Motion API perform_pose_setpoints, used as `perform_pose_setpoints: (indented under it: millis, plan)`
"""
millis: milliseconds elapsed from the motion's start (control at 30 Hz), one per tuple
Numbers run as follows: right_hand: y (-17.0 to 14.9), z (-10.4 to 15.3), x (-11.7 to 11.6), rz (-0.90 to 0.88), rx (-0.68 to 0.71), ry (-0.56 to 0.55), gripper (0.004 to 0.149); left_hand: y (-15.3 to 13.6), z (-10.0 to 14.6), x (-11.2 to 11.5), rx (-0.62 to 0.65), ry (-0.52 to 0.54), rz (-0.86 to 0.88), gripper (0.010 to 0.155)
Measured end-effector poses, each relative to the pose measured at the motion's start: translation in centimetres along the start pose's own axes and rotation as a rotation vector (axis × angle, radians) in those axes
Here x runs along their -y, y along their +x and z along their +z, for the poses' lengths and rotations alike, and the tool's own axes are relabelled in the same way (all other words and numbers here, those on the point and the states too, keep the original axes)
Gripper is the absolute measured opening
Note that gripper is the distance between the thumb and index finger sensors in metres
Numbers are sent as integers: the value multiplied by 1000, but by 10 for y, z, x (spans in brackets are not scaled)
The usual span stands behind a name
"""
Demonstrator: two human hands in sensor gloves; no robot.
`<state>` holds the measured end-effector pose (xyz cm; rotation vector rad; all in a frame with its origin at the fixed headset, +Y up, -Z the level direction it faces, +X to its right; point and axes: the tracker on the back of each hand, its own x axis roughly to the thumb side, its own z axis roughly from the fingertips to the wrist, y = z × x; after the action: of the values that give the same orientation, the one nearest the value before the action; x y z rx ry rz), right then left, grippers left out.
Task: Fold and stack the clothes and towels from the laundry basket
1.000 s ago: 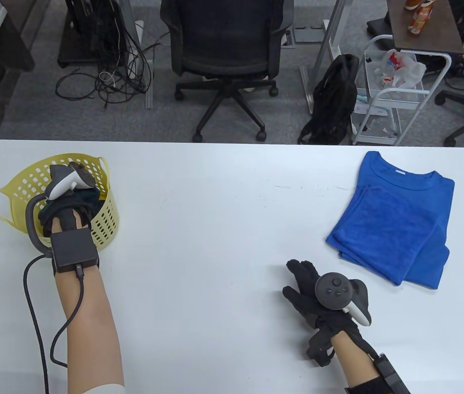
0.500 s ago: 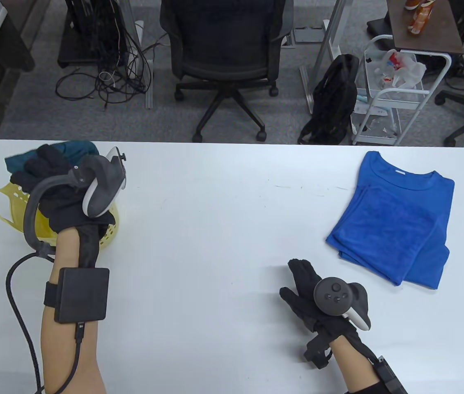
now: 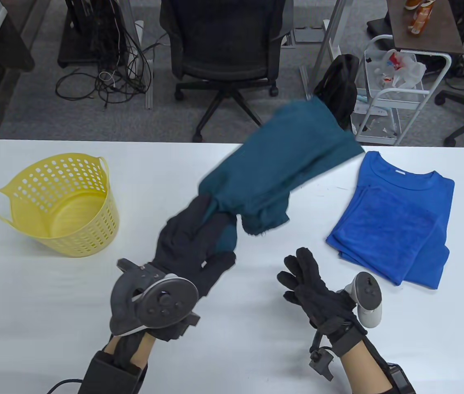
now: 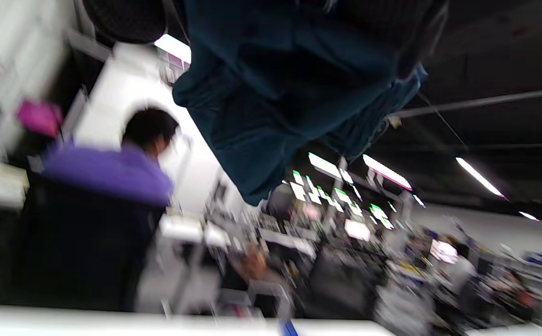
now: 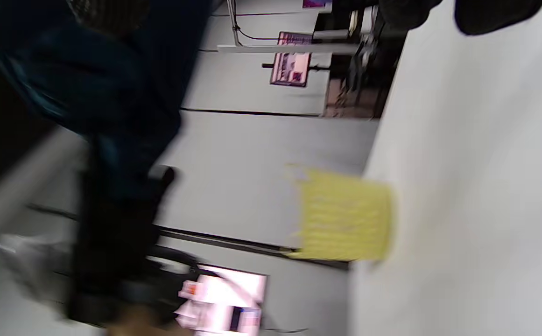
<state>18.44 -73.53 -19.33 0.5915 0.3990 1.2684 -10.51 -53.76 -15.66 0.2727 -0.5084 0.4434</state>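
Looking about halfway: blue shirt (image 3: 396,217) sits folded on the worktop (image 3: 215,336), basket (image 3: 57,205) looks emptied, left hand (image 3: 193,246) grips the airborne teal towel (image 3: 281,164), right hand (image 3: 318,291) spread wide, unfolded yet.

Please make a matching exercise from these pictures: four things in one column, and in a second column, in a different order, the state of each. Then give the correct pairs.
Things:
1. teal cloth
2. blue T-shirt
3. yellow basket
4. right hand

States:
A. folded, lying on the table
B. nothing visible inside
C. gripped by the left hand and held up above the table
D. fingers spread, holding nothing

Pairs: 1-C, 2-A, 3-B, 4-D
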Motion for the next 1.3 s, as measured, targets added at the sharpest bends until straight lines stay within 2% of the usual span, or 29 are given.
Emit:
perform_pose_setpoints:
  millis: [33, 67, 100, 167, 200, 233, 300, 367, 433, 533, 567, 700, 900, 1000, 1067, 1167, 1267, 1300]
  plan:
    - [1, -3, -7, -113, 25, 11, 103, -2, 4, 26, -6, -71, 67, 81]
    - [1, -6, -12, -141, 38, 13, 102, -4, 6, 42, -22, -112, 111, 82]
    - [3, -10, -18, -135, 61, 16, 102, -7, 9, 68, -48, -187, 173, 83]
    - [7, -16, -26, -56, 37, 2, 103, -12, 14, 103, -88, -284, 254, 87]
    - [6, -17, -28, 7, -30, -34, 102, -16, 18, 120, -120, -290, 276, 92]
    - [6, -18, -29, 58, -66, -63, 97, -18, 20, 127, -140, -263, 262, 93]
    - [0, -15, -25, 241, -127, -240, 85, -26, 25, 142, -137, -225, 197, 94]
    - [-6, -13, -21, 292, -137, -313, 79, -31, 28, 148, -149, -244, 209, 94]
    - [-9, -8, -14, 300, -145, -342, 65, -38, 30, 151, -164, -231, 191, 88]
    - [-10, -3, -4, 349, -126, -373, 59, -51, 33, 152, -215, -209, 200, 55]
    - [-11, -2, -2, 350, -122, -365, 58, -55, 33, 152, -227, -206, 221, 49]
    - [-8, 3, 0, 352, -114, -402, 59, -68, 34, 144, -282, -166, 309, 47]
    - [-6, 6, -6, 361, -50, -448, 67, -76, 35, 142, -312, -190, 519, 48]
    - [-8, 8, -4, 357, 10, -384, 67, -76, 35, 145, -323, -210, 590, 49]
    - [-9, 7, -4, 314, 39, -317, 74, -76, 35, 146, -330, -218, 597, 49]
    - [-10, 3, -6, 258, 37, -156, 85, -78, 36, 148, -343, -224, 649, 49]
    - [-5, 0, -11, 419, 21, -50, 96, -84, 37, 148, -361, -229, 738, 49]
    - [-3, 1, -13, 518, 2, -70, 97, -86, 38, 148, -366, -228, 758, 49]
